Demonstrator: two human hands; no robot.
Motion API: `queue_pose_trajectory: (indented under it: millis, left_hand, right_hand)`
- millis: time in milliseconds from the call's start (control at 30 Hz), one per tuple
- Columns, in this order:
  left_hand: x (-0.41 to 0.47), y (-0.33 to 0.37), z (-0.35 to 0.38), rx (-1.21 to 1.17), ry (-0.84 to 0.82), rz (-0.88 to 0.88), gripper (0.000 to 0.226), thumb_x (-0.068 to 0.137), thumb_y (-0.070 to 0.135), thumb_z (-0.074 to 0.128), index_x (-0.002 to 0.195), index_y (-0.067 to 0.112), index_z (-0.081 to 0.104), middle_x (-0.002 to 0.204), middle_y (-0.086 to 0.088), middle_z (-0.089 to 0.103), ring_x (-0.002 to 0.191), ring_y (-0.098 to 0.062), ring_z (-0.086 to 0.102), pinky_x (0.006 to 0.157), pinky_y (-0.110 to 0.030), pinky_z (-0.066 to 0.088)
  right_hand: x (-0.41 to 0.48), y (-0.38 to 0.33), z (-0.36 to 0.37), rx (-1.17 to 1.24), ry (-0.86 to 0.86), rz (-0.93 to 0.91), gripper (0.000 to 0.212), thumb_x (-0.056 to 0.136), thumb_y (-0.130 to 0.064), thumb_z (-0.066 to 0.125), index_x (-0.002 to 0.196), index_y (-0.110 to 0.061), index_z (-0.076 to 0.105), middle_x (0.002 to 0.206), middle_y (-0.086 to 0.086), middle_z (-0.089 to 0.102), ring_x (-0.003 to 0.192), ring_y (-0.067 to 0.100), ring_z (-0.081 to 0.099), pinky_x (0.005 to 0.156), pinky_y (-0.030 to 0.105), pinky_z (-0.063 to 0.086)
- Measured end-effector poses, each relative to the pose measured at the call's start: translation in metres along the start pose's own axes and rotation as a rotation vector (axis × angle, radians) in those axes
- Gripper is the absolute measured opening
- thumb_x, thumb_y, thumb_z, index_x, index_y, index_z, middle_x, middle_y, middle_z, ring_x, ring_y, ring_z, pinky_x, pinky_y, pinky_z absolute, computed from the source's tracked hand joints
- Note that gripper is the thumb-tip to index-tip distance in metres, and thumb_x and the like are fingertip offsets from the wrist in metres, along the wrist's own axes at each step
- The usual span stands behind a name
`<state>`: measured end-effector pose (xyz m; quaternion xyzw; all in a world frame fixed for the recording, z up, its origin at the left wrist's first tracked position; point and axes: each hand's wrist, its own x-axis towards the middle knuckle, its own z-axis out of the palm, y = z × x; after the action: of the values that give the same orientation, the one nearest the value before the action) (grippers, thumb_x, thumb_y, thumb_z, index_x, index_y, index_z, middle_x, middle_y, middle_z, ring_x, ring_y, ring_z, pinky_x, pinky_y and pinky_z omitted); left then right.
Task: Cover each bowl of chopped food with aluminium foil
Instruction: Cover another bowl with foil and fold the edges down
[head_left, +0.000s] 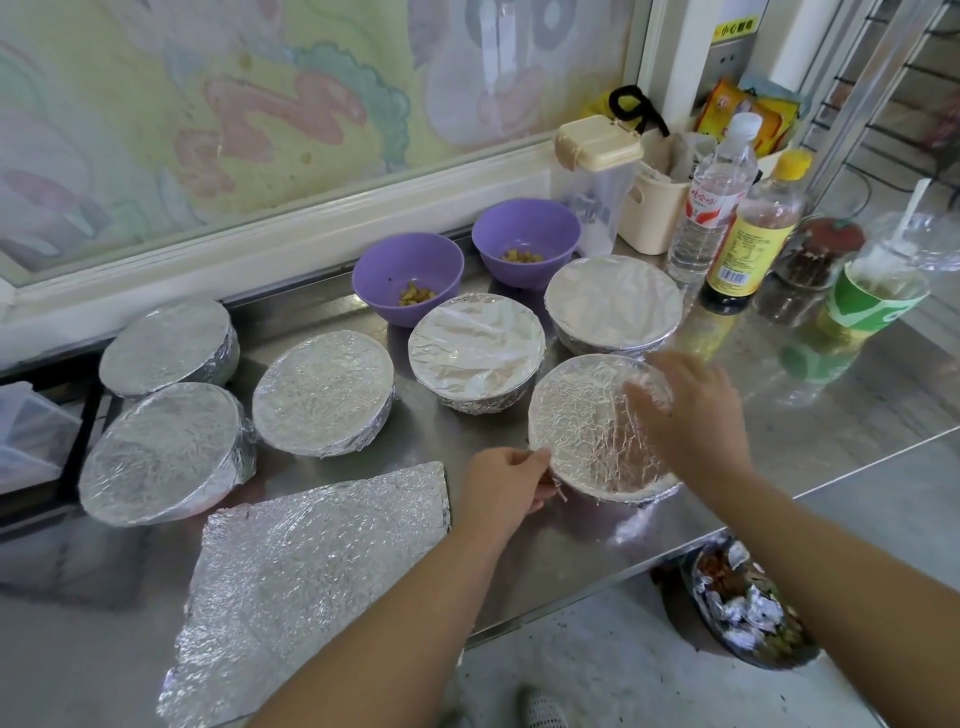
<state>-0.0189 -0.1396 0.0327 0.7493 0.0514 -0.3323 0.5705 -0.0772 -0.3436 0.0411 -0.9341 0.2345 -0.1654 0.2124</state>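
Several foil-covered bowls stand on the steel counter (519, 525). The nearest foil-covered bowl (587, 431) sits near the counter's front edge. My left hand (506, 486) pinches the foil at its left rim. My right hand (691, 410), blurred, lies over its right side with fingers spread on the foil top. Two purple bowls (408, 275) (524, 239) at the back stand uncovered with a little chopped yellow food inside. A loose crumpled foil sheet (306, 577) lies flat at the front left.
Bottles (711, 197) (753, 239), a cream caddy (654, 213), a lidded plastic container (597, 171) and a green cup (872, 291) crowd the back right. Below the counter edge, a bin (748, 608) holds foil scraps. A clear box (26, 436) sits far left.
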Motion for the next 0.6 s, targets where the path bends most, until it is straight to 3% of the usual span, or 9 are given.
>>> queue_pose_trajectory:
  millis: [100,200,300,433,600]
  left_hand:
    - [0.005,0.004,-0.002,0.068,-0.01,0.016,0.022,0.098,0.022,0.062,0.082,0.009,0.069,0.078,-0.005,0.075,0.07,-0.014,0.074,0.068,-0.026,0.06]
    - [0.007,0.012,-0.002,0.15,0.008,0.051,0.026,0.098,0.016,0.06,0.076,0.007,0.07,0.073,-0.007,0.075,0.065,-0.015,0.074,0.065,-0.027,0.061]
    - [0.01,0.017,-0.003,0.319,0.054,0.103,0.029,0.096,0.014,0.059,0.076,-0.003,0.072,0.073,-0.013,0.075,0.063,-0.018,0.074,0.064,-0.031,0.062]
    - [0.016,0.021,-0.001,0.585,0.086,0.155,0.034,0.089,0.024,0.055,0.068,0.001,0.069,0.063,-0.007,0.072,0.062,-0.023,0.072,0.068,-0.043,0.061]
    - [0.014,0.022,0.004,0.647,0.147,0.153,0.033,0.092,0.025,0.057,0.066,0.007,0.068,0.065,-0.005,0.072,0.066,-0.021,0.072,0.07,-0.038,0.06]
  right_hand:
    - [0.028,0.013,-0.004,0.07,-0.204,0.164,0.054,0.105,-0.043,0.046,0.15,-0.013,0.041,0.151,0.009,0.048,0.138,0.034,0.044,0.11,0.048,0.038]
    - [0.034,0.013,0.002,0.194,-0.332,0.181,0.044,0.108,-0.035,0.042,0.143,-0.01,0.051,0.133,0.012,0.063,0.124,0.036,0.057,0.095,0.038,0.044]
    - [0.029,0.012,0.009,0.227,-0.294,0.218,0.042,0.109,-0.03,0.041,0.141,-0.007,0.054,0.133,0.018,0.063,0.122,0.036,0.058,0.093,0.035,0.04]
    - [0.027,0.013,0.014,0.227,-0.301,0.256,0.04,0.108,-0.029,0.042,0.141,-0.008,0.052,0.135,0.018,0.059,0.125,0.036,0.055,0.099,0.038,0.04]
    - [0.026,0.011,0.016,0.199,-0.311,0.276,0.047,0.107,-0.031,0.044,0.149,-0.011,0.045,0.146,0.017,0.052,0.13,0.036,0.052,0.106,0.042,0.039]
